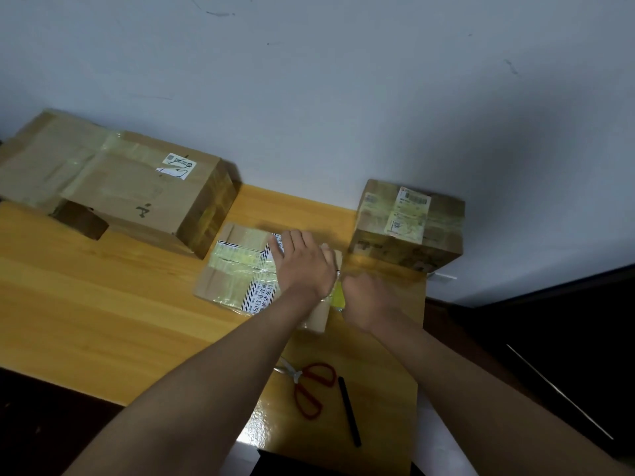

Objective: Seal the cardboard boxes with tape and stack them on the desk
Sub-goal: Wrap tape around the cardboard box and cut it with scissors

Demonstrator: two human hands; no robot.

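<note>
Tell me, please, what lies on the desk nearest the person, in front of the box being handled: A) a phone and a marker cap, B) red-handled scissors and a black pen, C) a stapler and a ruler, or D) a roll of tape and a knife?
B: red-handled scissors lie beside a black pen on the desk, nearer the camera than the small box under the left hand.

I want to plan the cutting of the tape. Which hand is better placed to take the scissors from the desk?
Probably the right hand. The left hand lies flat on the small box, holding it down, while the right is beside the box edge, and the scissors lie under the right forearm's side.
</note>
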